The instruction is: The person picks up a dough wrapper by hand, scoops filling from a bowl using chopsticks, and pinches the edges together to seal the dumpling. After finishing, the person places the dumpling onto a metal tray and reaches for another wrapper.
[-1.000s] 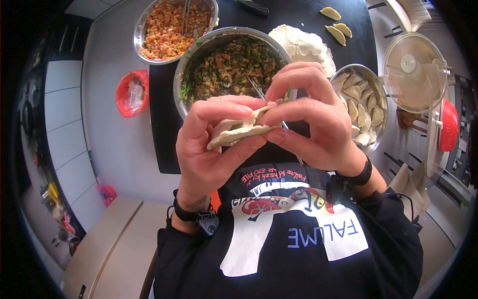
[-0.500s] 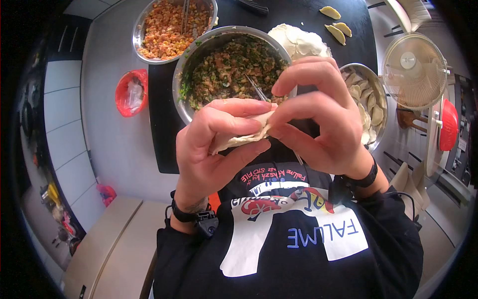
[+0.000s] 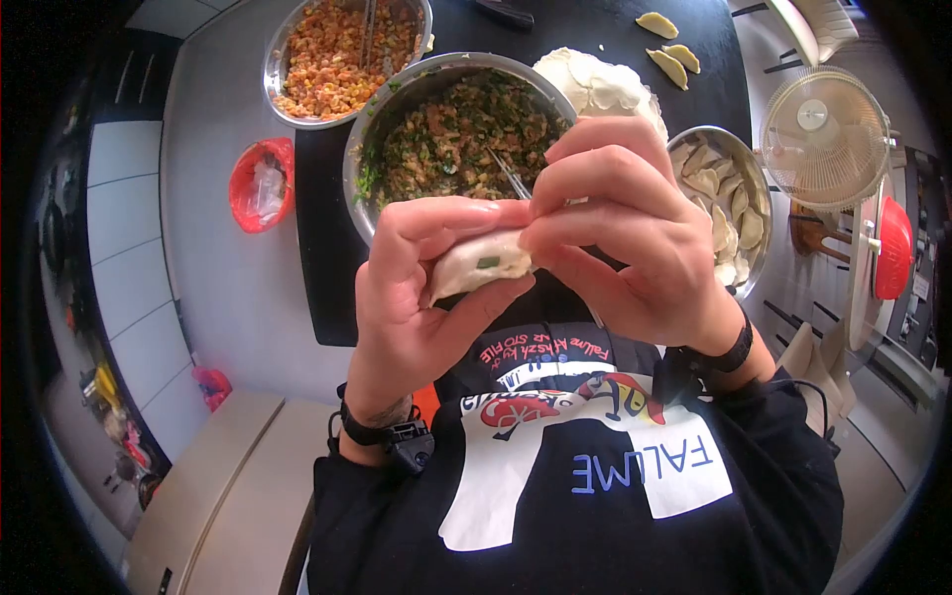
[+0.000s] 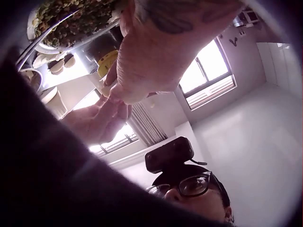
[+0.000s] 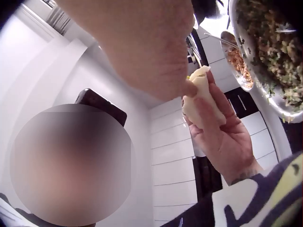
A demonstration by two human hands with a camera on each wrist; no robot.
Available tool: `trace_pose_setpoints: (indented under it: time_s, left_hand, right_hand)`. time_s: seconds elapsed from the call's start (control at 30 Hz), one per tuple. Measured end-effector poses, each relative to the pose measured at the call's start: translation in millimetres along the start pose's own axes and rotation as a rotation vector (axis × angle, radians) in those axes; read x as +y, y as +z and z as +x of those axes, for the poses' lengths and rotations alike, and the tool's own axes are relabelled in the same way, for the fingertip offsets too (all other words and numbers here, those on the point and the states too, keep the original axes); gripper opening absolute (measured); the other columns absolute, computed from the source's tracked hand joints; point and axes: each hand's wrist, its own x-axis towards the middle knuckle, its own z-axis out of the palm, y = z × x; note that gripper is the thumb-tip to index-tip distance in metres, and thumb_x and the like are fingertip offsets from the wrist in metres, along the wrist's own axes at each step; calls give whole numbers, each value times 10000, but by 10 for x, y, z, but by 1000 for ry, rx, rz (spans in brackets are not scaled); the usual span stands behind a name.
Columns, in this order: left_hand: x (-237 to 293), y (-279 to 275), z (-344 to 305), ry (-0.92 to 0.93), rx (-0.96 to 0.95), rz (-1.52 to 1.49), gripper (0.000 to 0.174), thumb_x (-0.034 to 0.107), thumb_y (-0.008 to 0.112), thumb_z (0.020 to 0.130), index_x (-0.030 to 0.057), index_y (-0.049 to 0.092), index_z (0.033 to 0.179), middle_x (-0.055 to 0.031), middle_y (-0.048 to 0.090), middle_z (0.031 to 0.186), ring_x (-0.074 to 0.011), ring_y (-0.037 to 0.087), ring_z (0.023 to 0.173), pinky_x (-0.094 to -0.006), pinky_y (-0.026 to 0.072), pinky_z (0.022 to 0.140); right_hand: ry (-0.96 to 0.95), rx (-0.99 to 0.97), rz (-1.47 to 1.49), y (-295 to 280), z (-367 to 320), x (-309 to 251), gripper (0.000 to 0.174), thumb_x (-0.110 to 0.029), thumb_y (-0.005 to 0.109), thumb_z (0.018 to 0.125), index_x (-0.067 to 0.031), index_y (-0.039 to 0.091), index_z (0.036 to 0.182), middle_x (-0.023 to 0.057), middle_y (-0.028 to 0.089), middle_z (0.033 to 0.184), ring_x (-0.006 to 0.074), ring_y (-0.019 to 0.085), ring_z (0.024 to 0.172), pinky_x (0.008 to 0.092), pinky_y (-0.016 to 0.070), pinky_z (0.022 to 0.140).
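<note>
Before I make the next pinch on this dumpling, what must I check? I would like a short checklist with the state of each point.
1. The white folded dumpling lies in the curled fingers of the left hand: ok.
2. Its edge is pinched by the right hand: ok.
3. Wrapper free of filling: not ok, a green bit shows on it.
4. Whole seam closed: cannot tell, fingers hide it.
5. Room in the round steel bowl of finished dumplings: cannot tell, partly covered.
</note>
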Motion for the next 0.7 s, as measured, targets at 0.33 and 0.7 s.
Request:
trace_pose_setpoints:
  time_s: [0.33,0.7]
  left_hand:
    - [5,22,-36,37,-62,12,553,-17,704,780,18,398,1239,-181,597,1146,-225,613,1046,-296,509,857]
    - [-32,21,-44,29,-20,178,559,-3,720,765,15,412,1231,-150,574,1190,-238,610,1066,-297,520,850]
  right_hand:
    - [46,-110,100,-119,84,-64,329,-84,788,559,-96,705,877,40,590,931,270,522,935,362,451,768]
    - [46,-73,30,-40,80,-68,222,-51,763,561,-64,687,769,44,588,894,276,523,920,360,455,738]
